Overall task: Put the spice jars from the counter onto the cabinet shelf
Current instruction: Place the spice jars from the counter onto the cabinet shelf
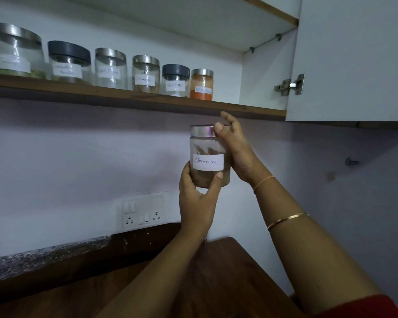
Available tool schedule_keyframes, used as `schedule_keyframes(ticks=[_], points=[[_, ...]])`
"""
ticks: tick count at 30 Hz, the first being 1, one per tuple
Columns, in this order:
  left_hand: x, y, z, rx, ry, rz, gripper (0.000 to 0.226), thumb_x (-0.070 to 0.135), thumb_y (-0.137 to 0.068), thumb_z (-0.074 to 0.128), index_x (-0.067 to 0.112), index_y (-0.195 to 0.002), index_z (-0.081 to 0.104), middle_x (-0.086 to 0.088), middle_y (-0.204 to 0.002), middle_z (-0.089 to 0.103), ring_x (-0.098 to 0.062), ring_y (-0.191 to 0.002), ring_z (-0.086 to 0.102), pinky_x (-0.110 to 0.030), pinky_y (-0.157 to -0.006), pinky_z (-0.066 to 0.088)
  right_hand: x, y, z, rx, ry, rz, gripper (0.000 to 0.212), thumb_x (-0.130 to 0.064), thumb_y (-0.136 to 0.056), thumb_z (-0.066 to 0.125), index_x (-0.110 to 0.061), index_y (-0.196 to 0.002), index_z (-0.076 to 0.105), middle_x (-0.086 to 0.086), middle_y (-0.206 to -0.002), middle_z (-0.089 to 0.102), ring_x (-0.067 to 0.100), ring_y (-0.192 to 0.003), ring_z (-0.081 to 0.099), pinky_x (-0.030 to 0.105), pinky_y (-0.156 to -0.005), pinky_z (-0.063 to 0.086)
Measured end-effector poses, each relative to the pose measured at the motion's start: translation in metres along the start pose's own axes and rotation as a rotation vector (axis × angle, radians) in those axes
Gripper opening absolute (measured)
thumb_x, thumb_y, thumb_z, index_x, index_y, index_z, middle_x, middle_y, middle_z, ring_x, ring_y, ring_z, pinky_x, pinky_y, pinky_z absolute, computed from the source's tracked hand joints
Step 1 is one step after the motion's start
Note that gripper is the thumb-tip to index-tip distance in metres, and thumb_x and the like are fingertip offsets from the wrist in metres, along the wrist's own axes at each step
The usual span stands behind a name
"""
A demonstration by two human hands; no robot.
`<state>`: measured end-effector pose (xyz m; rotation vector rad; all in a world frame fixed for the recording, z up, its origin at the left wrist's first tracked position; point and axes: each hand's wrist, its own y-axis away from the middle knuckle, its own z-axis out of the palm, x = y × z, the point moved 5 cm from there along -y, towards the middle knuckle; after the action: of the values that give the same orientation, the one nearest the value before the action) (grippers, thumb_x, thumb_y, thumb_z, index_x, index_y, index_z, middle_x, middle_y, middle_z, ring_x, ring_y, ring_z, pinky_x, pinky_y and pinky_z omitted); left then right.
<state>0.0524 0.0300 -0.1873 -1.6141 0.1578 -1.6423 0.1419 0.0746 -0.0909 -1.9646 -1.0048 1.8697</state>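
Observation:
A glass jar labelled "Cinnamon" [208, 157] with a steel lid is held up in the air, just below the cabinet shelf [133, 95]. My left hand [197, 203] grips its base from below, thumb and fingers curled round it. My right hand [236, 148] holds the jar's right side and lid, thumb on the lid's rim. Several labelled jars stand in a row on the shelf; the rightmost is a jar of orange powder [202, 84]. Bare shelf lies to its right.
The open cabinet door [354, 58] hangs at the right with its hinge [290, 84]. A socket panel [143, 211] is on the wall below. The wooden counter [193, 278] lies under my arms, with a dark speckled ledge [44, 255] at the left.

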Motion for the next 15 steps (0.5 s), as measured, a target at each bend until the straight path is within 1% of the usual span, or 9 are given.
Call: schedule_keyframes(ticks=[1, 2, 4, 6, 8, 9, 10, 12, 15], points=[[-0.001, -0.004, 0.003, 0.013, -0.019, 0.006, 0.076, 0.048, -0.074, 0.065, 0.025, -0.141, 0.036, 0.007, -0.136, 0.049, -0.01, -0.121, 0.05, -0.025, -0.096, 0.047, 0.004, 0.0, -0.004, -0.01, 0.007, 0.011, 0.103, -0.076, -0.05, 0.07, -0.043, -0.136, 0.025, 0.009, -0.148, 0.036, 0.029, -0.127, 0.05, 0.044, -0.104, 0.046], [-0.002, -0.009, 0.007, 0.023, -0.039, 0.017, 0.077, 0.047, -0.076, 0.067, 0.025, -0.142, 0.035, 0.007, -0.137, 0.048, -0.01, -0.122, 0.049, -0.027, -0.098, 0.047, 0.007, 0.0, -0.009, -0.025, 0.015, 0.017, 0.105, -0.073, -0.056, 0.069, -0.041, -0.143, 0.018, 0.007, -0.151, 0.033, 0.028, -0.129, 0.048, 0.044, -0.105, 0.045], [-0.002, -0.02, 0.016, 0.035, -0.079, 0.055, 0.074, 0.042, -0.081, 0.069, 0.023, -0.143, 0.034, 0.005, -0.137, 0.047, -0.011, -0.123, 0.048, -0.028, -0.097, 0.047, 0.016, -0.002, -0.018, -0.062, 0.055, 0.02, 0.098, -0.055, -0.07, 0.067, -0.036, -0.148, 0.01, 0.004, -0.149, 0.037, 0.024, -0.128, 0.049, 0.04, -0.103, 0.047], [-0.001, -0.032, 0.025, 0.048, -0.121, 0.107, 0.073, 0.04, -0.082, 0.068, 0.021, -0.144, 0.033, 0.003, -0.138, 0.046, -0.012, -0.122, 0.048, -0.027, -0.096, 0.047, 0.024, -0.003, -0.026, -0.093, 0.124, 0.013, 0.089, -0.042, -0.078, 0.071, -0.029, -0.147, 0.017, -0.004, -0.134, 0.05, 0.013, -0.116, 0.056, 0.026, -0.089, 0.055], [0.002, -0.044, 0.037, 0.063, -0.168, 0.16, 0.073, 0.035, -0.084, 0.067, 0.019, -0.145, 0.031, 0.001, -0.14, 0.044, -0.01, -0.12, 0.048, -0.023, -0.092, 0.046, 0.025, -0.006, -0.032, -0.085, 0.181, -0.002, 0.074, -0.031, -0.081, 0.072, -0.023, -0.141, 0.028, -0.011, -0.117, 0.052, 0.002, -0.099, 0.055, 0.006, -0.069, 0.052], [0.004, -0.049, 0.044, 0.068, -0.191, 0.191, 0.072, 0.031, -0.084, 0.067, 0.018, -0.145, 0.03, 0.0, -0.14, 0.044, -0.007, -0.117, 0.049, -0.019, -0.088, 0.045, 0.025, -0.008, -0.036, -0.055, 0.202, -0.014, 0.07, -0.03, -0.081, 0.072, -0.023, -0.137, 0.031, -0.009, -0.117, 0.052, 0.0, -0.096, 0.054, 0.003, -0.063, 0.049], [0.007, -0.054, 0.051, 0.071, -0.209, 0.22, 0.072, 0.028, -0.085, 0.068, 0.016, -0.145, 0.03, -0.001, -0.14, 0.044, -0.003, -0.112, 0.047, -0.014, -0.084, 0.043, 0.025, -0.012, -0.042, -0.012, 0.22, -0.03, 0.069, -0.032, -0.079, 0.073, -0.023, -0.135, 0.034, -0.006, -0.121, 0.051, 0.002, -0.098, 0.053, 0.002, -0.062, 0.048], [0.013, -0.064, 0.063, 0.072, -0.235, 0.275, 0.073, 0.023, -0.085, 0.068, 0.013, -0.145, 0.028, -0.004, -0.14, 0.043, 0.0, -0.109, 0.043, -0.004, -0.078, 0.038, 0.022, -0.019, -0.053, 0.081, 0.234, -0.09, 0.072, -0.036, -0.075, 0.076, -0.025, -0.133, 0.037, -0.002, -0.127, 0.051, 0.008, -0.107, 0.053, 0.005, -0.067, 0.048], [0.023, -0.08, 0.082, 0.054, -0.264, 0.365, 0.074, 0.02, -0.086, 0.067, 0.011, -0.146, 0.025, -0.005, -0.14, 0.042, -0.001, -0.114, 0.042, 0.002, -0.079, 0.035, 0.014, -0.03, -0.07, 0.159, 0.227, -0.166, 0.071, -0.035, -0.072, 0.079, -0.023, -0.131, 0.04, -0.01, -0.117, 0.054, 0.001, -0.1, 0.054, 0.005, -0.07, 0.05]])
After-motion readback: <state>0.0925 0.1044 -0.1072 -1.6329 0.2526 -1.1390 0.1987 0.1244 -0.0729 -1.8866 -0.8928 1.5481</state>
